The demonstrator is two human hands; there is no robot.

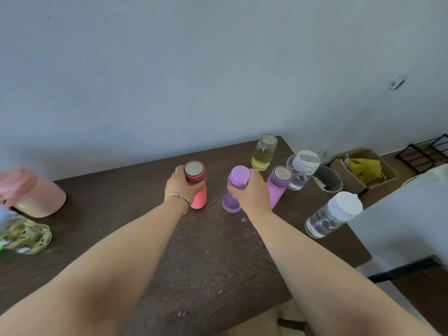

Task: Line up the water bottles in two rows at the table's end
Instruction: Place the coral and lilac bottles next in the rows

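Note:
My left hand [180, 187] grips a coral-red bottle [200, 200] with a dark red cap, standing on the dark wooden table [150, 238]. My right hand [253, 192] holds a translucent purple bottle [230, 202] just below its lilac lid. Right behind that hand stands an opaque purple bottle [278, 183] with a silver top. A yellowish clear jar [264, 152] stands at the far corner. A clear bottle with a grey-white lid [301, 169] stands by the right edge. Nearer me, another clear bottle with a white cap [333, 215] stands at the right edge.
A large pink jug [36, 192] and a clear bottle with a green-yellow pattern [24, 235] sit at the table's left. Beyond the right edge are a dark bin [328, 180], a cardboard box [363, 170] with yellow contents and a black rack [424, 151]. A wall backs the table.

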